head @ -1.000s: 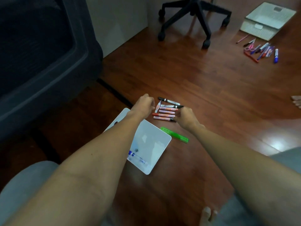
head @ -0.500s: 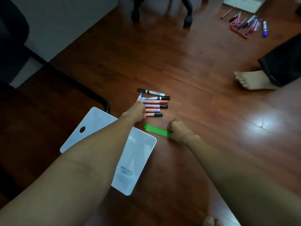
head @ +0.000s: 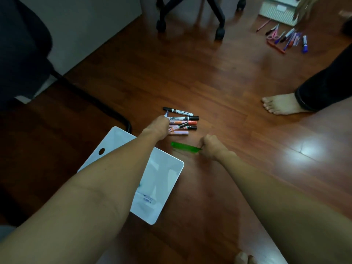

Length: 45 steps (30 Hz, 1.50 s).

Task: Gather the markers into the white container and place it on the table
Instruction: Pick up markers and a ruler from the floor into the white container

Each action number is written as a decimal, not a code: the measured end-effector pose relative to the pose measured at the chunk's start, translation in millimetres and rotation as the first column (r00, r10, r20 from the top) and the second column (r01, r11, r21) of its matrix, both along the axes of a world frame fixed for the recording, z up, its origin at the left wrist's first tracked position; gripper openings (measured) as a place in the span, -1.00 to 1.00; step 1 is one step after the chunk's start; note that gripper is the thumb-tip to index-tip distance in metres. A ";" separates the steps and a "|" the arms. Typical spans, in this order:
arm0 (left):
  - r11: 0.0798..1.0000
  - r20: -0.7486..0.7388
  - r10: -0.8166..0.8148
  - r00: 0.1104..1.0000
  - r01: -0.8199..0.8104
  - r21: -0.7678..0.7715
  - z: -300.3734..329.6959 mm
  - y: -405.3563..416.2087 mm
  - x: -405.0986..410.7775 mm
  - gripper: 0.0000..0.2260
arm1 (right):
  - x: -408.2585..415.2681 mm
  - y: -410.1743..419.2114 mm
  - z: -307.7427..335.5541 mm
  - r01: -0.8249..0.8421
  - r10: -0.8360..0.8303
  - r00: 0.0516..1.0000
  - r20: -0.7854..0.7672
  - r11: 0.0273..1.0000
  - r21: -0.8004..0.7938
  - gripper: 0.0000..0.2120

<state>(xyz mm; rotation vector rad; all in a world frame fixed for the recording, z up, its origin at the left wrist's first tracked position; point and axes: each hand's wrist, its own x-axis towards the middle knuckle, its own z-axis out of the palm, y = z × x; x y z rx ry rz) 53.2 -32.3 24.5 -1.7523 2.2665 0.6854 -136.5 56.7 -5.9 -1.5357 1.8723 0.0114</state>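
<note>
Several markers (head: pixel 182 121) lie side by side on the wooden floor. My left hand (head: pixel 159 126) rests on their left ends, fingers closed around some of them; one marker in the bundle tilts up. My right hand (head: pixel 210 146) pinches the right end of a green ruler (head: pixel 183 147) that lies flat just below the markers. The white container (head: pixel 162 180) sits on the floor under my left forearm, with a marker (head: pixel 147 199) lying inside it.
Another person's bare foot (head: pixel 280 103) and dark trouser leg stand at the right. A second pile of pens (head: pixel 285 38) and a ribbed white basket (head: pixel 280 12) lie far right. An office chair base (head: pixel 190 14) is at the top; a dark chair is at the left.
My right hand moved from the markers' right ends down to the green ruler. My left hand stayed on the markers' left ends, and one marker now tilts. The view swung; another person's foot appeared.
</note>
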 end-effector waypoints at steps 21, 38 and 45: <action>0.726 -0.186 0.683 0.706 -0.683 0.079 127.5 106.7 130.1 -0.65 | 145.5 2.6 162.5 0.214 -0.141 0.941 0.306 0.952 -0.220 -0.82; 0.516 -0.296 0.844 0.447 -0.829 0.218 77.0 161.2 152.7 -0.67 | 171.9 42.1 124.6 0.110 -0.054 0.961 0.271 0.975 -0.193 -0.74; 0.562 -0.367 0.794 0.484 -0.814 0.144 103.4 114.1 136.0 -0.64 | 146.0 8.4 117.2 0.213 -0.142 0.951 0.274 0.945 -0.249 -0.73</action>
